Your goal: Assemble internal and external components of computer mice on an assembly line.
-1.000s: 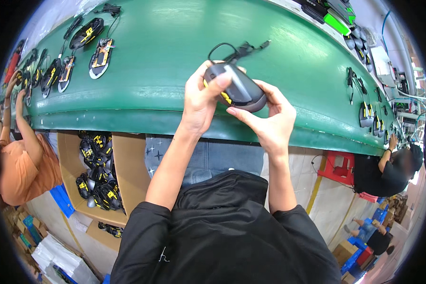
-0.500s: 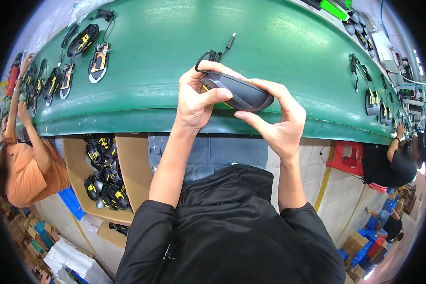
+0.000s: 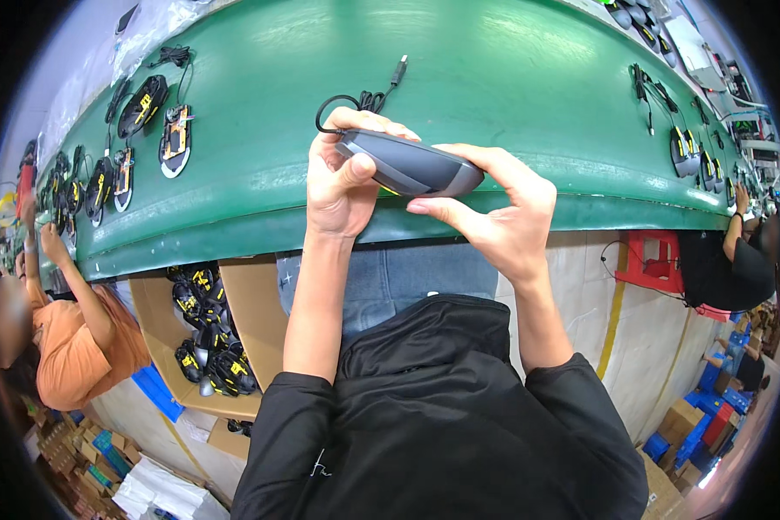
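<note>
A dark grey computer mouse (image 3: 412,163) with a thin yellow strip along its lower side is held above the near edge of the green work surface (image 3: 494,95). My left hand (image 3: 342,178) is closed around its cable end, thumb on the side and fingers behind. My right hand (image 3: 507,195) pinches the opposite, rounded end between thumb and fingers. From the left end a black cable (image 3: 374,100) loops up and lies bundled beyond my left fingers, its plug (image 3: 399,68) pointing away. The mouse's far side is hidden.
Opened mouse halves (image 3: 176,143) with cables lie at the left, and more mouse parts (image 3: 685,152) at the right. Below the left edge stands a cardboard box (image 3: 260,303) of black and yellow parts. A co-worker in orange (image 3: 91,347) sits left; a red stool (image 3: 646,260) stands right.
Both hands have shifted slightly left with the mouse, which is turned a little flatter. The cable and plug have moved left too. My view has shifted slightly.
</note>
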Motion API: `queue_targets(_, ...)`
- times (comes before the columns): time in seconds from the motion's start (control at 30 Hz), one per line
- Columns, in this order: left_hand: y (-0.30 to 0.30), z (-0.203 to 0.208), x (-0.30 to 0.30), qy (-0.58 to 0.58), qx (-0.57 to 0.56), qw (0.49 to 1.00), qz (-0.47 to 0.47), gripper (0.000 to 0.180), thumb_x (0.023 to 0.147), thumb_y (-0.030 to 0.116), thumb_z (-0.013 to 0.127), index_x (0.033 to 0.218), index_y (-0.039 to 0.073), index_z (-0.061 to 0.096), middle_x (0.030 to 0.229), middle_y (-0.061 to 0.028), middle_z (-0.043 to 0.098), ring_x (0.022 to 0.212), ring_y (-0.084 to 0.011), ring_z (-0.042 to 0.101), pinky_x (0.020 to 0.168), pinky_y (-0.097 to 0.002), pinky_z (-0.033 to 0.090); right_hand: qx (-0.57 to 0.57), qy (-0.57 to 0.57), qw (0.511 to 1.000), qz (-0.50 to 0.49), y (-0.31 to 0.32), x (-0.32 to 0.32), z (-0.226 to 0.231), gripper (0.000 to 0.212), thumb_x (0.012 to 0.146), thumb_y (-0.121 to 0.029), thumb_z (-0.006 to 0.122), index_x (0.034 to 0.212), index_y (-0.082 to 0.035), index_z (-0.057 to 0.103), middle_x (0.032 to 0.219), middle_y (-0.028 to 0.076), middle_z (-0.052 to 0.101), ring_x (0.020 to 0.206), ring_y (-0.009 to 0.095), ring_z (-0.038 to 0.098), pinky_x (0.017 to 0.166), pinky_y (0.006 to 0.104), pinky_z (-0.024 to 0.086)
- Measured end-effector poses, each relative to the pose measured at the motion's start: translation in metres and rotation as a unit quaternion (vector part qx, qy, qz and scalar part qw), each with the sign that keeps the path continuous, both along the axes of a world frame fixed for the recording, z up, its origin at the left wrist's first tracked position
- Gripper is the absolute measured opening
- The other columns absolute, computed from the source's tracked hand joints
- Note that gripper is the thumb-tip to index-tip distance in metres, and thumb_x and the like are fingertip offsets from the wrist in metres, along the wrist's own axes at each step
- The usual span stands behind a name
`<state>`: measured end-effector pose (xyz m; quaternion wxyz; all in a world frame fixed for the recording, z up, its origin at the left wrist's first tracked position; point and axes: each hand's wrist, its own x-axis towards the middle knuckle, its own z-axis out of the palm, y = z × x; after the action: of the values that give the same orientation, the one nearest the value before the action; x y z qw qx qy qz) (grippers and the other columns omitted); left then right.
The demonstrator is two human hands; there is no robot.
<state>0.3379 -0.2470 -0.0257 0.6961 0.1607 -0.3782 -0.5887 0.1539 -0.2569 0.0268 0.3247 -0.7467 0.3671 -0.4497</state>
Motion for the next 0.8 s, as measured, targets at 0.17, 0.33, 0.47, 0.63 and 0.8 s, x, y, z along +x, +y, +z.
queue_targets(0.17, 0.001, -0.008, 0.003, 0.089, 0.052, 0.995, 0.01, 0.045, 0.078, 0.026, 0.08, 0.108, 0.004, 0.055, 0.102, -0.0152, 0.064, 0.1, -0.0317, 0.062, 0.091, -0.0445, 0.051, 0.064, -0.014, 0.998, 0.018, 0.0, -0.001, 0.005, 0.045, 0.061, -0.011, 0.089, 0.1, 0.001, 0.071, 0.093, 0.009, 0.072, 0.086, 0.016, 0.068, 0.082, 0.0285, 0.052)
queue_targets(0.33, 0.002, -0.001, 0.002, 0.108, 0.079, 0.991, 0.02, 0.044, 0.085, 0.032, 0.074, 0.112, 0.004, 0.055, 0.104, -0.0127, 0.063, 0.102, -0.0274, 0.06, 0.091, -0.0415, 0.05, 0.068, -0.054, 0.994, 0.06, -0.002, 0.001, -0.001, 0.048, 0.064, -0.008, 0.088, 0.107, 0.002, 0.068, 0.098, 0.008, 0.071, 0.087, 0.015, 0.067, 0.084, 0.0284, 0.053)
queue_targets(0.47, 0.002, 0.004, -0.004, 0.063, 0.199, 0.977, 0.037, 0.047, 0.091, 0.035, 0.065, 0.121, 0.0, 0.053, 0.113, -0.0096, 0.062, 0.105, -0.0193, 0.059, 0.092, -0.035, 0.049, 0.299, -0.175, 0.938, 0.03, -0.006, 0.001, -0.004, 0.045, 0.071, -0.008, 0.084, 0.11, 0.005, 0.065, 0.098, 0.011, 0.071, 0.086, 0.013, 0.067, 0.079, 0.0267, 0.055)
queue_targets(0.63, 0.001, 0.018, -0.014, -0.072, 0.161, 0.984, -0.02, 0.054, 0.084, 0.003, 0.07, 0.131, -0.007, 0.046, 0.122, -0.0143, 0.059, 0.109, -0.0193, 0.06, 0.091, -0.0336, 0.052, 0.399, -0.251, 0.879, 0.075, -0.04, -0.022, -0.011, 0.036, 0.091, -0.024, 0.068, 0.108, 0.007, 0.063, 0.098, 0.01, 0.069, 0.083, 0.013, 0.067, 0.075, 0.0279, 0.059)
queue_targets(0.8, 0.005, 0.016, -0.013, -0.119, 0.212, 0.97, 0.028, 0.051, 0.085, 0.004, 0.07, 0.128, -0.01, 0.048, 0.112, -0.0152, 0.064, 0.093, -0.0173, 0.065, 0.075, -0.031, 0.059, 0.479, -0.31, 0.812, 0.121, -0.042, -0.025, -0.024, 0.037, 0.095, -0.03, 0.062, 0.106, 0.005, 0.063, 0.098, 0.01, 0.068, 0.084, 0.014, 0.068, 0.075, 0.0298, 0.06)
